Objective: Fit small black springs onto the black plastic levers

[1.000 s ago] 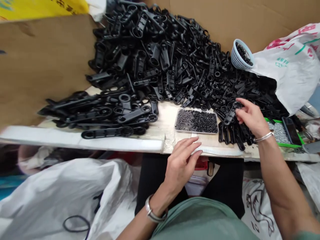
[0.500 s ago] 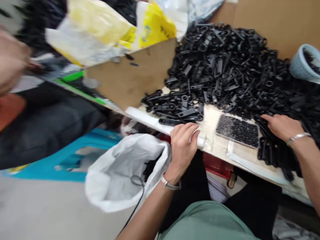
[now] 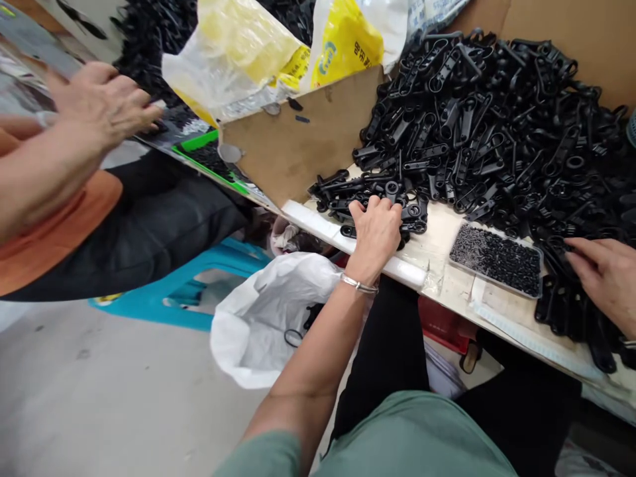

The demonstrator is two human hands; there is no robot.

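My left hand [image 3: 376,230] lies over a small heap of black plastic parts [image 3: 392,191] near the table's front edge, its fingers curled down on them. The fingertips are hidden behind the knuckles. The parts are long links with a ring at one end. At the right, partly outside the picture, my right hand [image 3: 606,275] has thumb and forefinger apart, with no part visible between them. It is beside a row of black parts [image 3: 561,308] lined up along the edge. A clear shallow tray [image 3: 497,262] of tiny black pieces sits between the hands.
A big pile of black parts [image 3: 477,126] covers the back of the table [image 3: 437,232]. A cardboard divider [image 3: 303,149] stands at left. Below the edge hangs a white sack [image 3: 248,331]. A co-worker's hand [image 3: 102,106] is beyond the divider, near a green-rimmed tray [image 3: 199,141] and blue stool [image 3: 163,311].
My left hand has moved from the table edge forward onto the small heap. The right hand's fingers have drawn slightly apart. The view has shifted left, and the co-worker's hand has come into view.
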